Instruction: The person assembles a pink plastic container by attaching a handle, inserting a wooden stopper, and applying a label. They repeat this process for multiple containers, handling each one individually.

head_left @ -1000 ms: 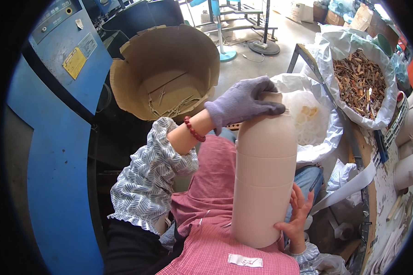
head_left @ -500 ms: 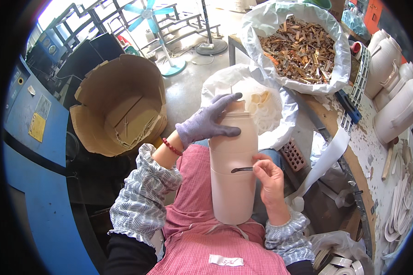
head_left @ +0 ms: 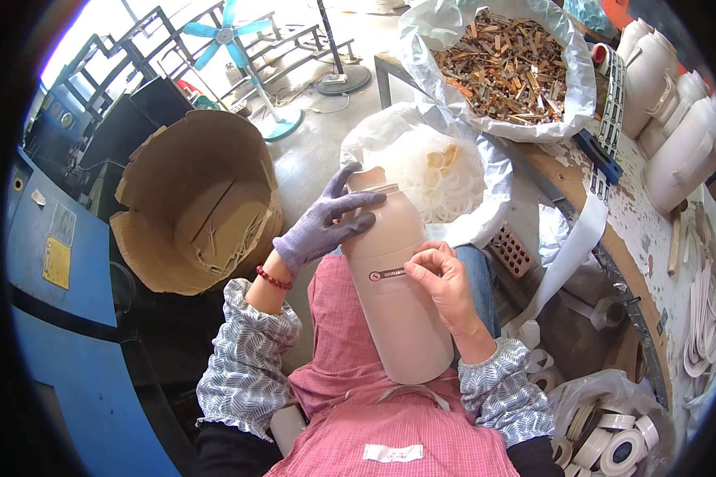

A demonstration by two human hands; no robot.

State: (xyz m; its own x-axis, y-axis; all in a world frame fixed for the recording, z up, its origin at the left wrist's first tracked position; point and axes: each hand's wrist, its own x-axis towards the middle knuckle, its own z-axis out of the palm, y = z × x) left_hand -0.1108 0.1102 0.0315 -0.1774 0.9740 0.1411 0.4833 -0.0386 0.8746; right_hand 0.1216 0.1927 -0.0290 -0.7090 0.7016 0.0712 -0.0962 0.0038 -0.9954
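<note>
A beige thermos jug (head_left: 398, 318) rests on my lap, its top leaning to the left. My left hand (head_left: 326, 222), in a grey glove, wraps its fingers around the shoulder just below the spout. Across the jug's front lies a narrow dark sticker label (head_left: 386, 275) with a round mark at its left end. My bare right hand (head_left: 445, 282) is closed in a pinch at the label's right end, its fingertips touching the jug there and covering that end.
Beyond the jug stands a white bag of translucent rings (head_left: 453, 187); farther back, a lined bag holds brown strips (head_left: 505, 67). A large cardboard box (head_left: 147, 238) is at left. On the right workbench (head_left: 561, 167) are several beige jugs (head_left: 688, 163) and a hanging label strip (head_left: 569, 258).
The jug's top has tilted left, and my left hand has moved with it. My right hand has moved left and closer onto the label, which now lies along the jug's front.
</note>
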